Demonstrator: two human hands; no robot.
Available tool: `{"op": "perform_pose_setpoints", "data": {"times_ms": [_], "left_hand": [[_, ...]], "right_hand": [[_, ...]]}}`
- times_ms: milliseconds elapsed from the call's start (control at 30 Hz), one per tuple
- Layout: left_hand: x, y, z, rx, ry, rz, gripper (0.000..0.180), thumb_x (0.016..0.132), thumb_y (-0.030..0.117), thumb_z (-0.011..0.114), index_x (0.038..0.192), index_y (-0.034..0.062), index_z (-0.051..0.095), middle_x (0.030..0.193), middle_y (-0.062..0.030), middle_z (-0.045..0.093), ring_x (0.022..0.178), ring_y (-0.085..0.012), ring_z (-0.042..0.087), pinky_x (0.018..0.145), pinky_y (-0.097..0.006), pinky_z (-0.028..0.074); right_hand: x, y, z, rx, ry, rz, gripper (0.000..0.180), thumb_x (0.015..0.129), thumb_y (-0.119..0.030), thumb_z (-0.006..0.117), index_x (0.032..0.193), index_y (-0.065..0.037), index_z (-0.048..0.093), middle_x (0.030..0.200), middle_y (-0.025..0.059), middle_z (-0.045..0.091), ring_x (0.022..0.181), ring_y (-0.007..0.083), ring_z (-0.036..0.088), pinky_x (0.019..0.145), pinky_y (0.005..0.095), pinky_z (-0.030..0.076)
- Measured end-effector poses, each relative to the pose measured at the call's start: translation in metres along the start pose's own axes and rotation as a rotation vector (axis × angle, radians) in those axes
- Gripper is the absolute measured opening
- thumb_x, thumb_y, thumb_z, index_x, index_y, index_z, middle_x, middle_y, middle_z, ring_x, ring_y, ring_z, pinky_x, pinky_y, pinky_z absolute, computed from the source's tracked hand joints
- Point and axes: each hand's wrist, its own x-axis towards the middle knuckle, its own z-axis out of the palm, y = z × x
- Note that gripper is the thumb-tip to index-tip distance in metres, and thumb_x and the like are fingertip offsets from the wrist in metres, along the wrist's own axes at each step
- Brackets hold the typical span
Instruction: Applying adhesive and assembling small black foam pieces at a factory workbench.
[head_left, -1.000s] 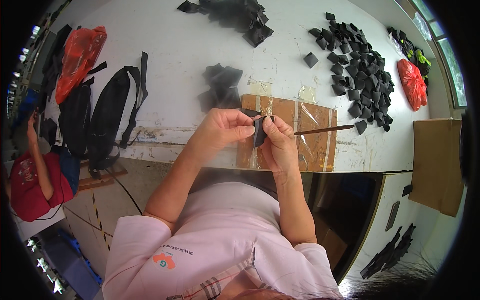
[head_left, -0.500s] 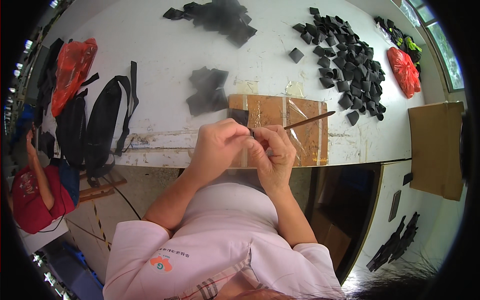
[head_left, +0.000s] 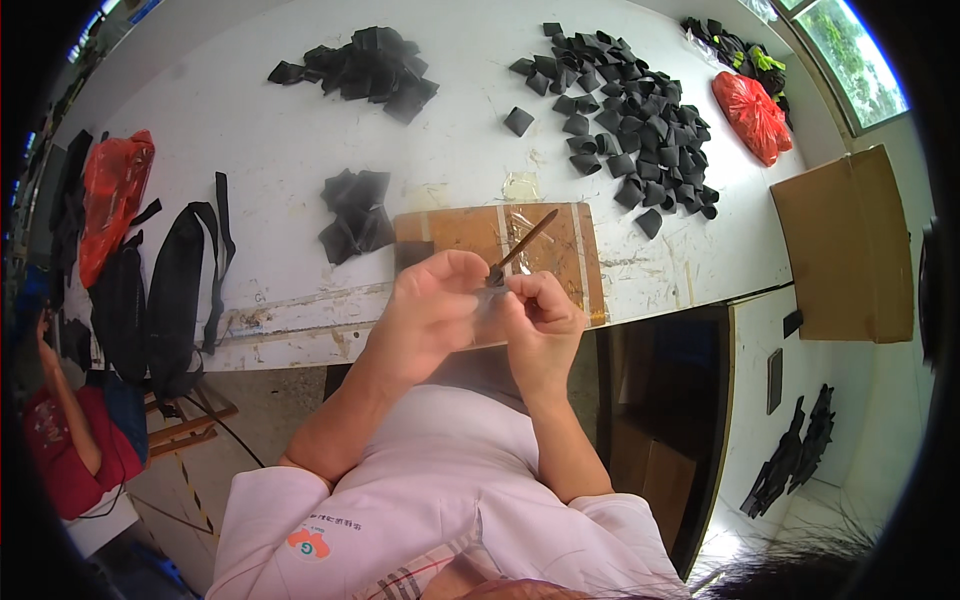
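My left hand [head_left: 432, 305] and my right hand [head_left: 540, 318] meet just in front of the white table's edge [head_left: 300, 310]. Between the fingers of both sits a small dark piece [head_left: 492, 277], mostly hidden by them. My right hand also grips a thin brown brush [head_left: 525, 243] whose handle points up and right over a brown cardboard mat [head_left: 450, 228] on the table. A small stack of black folded pieces [head_left: 352, 212] lies left of the mat.
A large spread of black pieces [head_left: 630, 110] covers the far right of the table, another pile [head_left: 360, 65] the far middle. Red bags [head_left: 752, 112] [head_left: 110, 200], a black bag [head_left: 175, 290], a cardboard box [head_left: 845, 245] at right. Another person in red [head_left: 55, 440] at left.
Both hands have drawn back from over the cardboard mat toward the table edge and my body. The brush handle has tilted up from nearly level to a steep slant.
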Motion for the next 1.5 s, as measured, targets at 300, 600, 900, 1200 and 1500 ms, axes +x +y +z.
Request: {"op": "perform_pose_setpoints", "data": {"times_ms": [300, 600, 900, 1200, 1500], "left_hand": [[0.010, -0.019, 0.025, 0.608, 0.227, 0.521, 0.014, 0.073, -0.011, 0.049, 0.083, -0.0034, 0.054, 0.076, -0.0038, 0.057, 0.045, 0.0009, 0.040, 0.036, -0.015, 0.029], [0.036, 0.032, 0.032, -0.300, -0.260, -0.107, 0.021, 0.081, -0.003, 0.044, 0.102, -0.0022, 0.049, 0.071, -0.0068, 0.056, 0.032, -0.0016, 0.032, 0.031, -0.017, 0.024], [0.039, 0.022, 0.045, 0.895, 0.039, 0.936, 0.027, 0.081, 0.008, 0.054, 0.107, 0.0011, 0.053, 0.090, -0.0045, 0.059, 0.079, -0.0139, 0.054, 0.074, -0.025, 0.044], [0.037, 0.016, 0.037, -0.037, -0.221, 0.509, 0.012, 0.083, 0.015, 0.057, 0.088, 0.0043, 0.058, 0.085, -0.0078, 0.056, 0.090, -0.0214, 0.050, 0.085, -0.034, 0.039], [0.035, 0.009, 0.030, -0.010, -0.216, 0.490, 0.012, 0.082, 0.014, 0.058, 0.088, 0.0040, 0.058, 0.086, -0.0073, 0.056, 0.090, -0.0194, 0.050, 0.086, -0.033, 0.039]], "right_hand": [[0.017, -0.015, -0.018, 0.744, -0.338, 0.474, 0.024, 0.086, -0.022, 0.054, 0.068, -0.006, 0.053, 0.061, -0.0058, 0.042, 0.052, 0.0022, 0.034, 0.044, 0.0176, 0.026], [0.085, -0.029, -0.023, 0.636, -0.539, 0.295, 0.026, 0.087, -0.026, 0.053, 0.070, -0.007, 0.054, 0.061, -0.0054, 0.047, 0.051, 0.0010, 0.033, 0.044, 0.0159, 0.026], [0.059, -0.021, -0.023, 0.216, -0.117, -0.159, 0.034, 0.084, -0.033, 0.054, 0.091, 0.000, 0.057, 0.074, 0.0016, 0.053, 0.063, 0.0075, 0.045, 0.051, 0.0189, 0.034], [0.049, -0.045, -0.019, -0.152, 0.009, -0.580, 0.017, 0.070, -0.001, 0.067, 0.085, 0.000, 0.060, 0.078, 0.0064, 0.057, 0.056, 0.0090, 0.049, 0.048, 0.0189, 0.040], [0.053, -0.040, -0.022, -0.330, -0.014, -0.694, 0.013, 0.072, 0.003, 0.063, 0.084, 0.001, 0.058, 0.071, 0.0093, 0.056, 0.057, 0.0162, 0.050, 0.049, 0.0243, 0.040]]}}
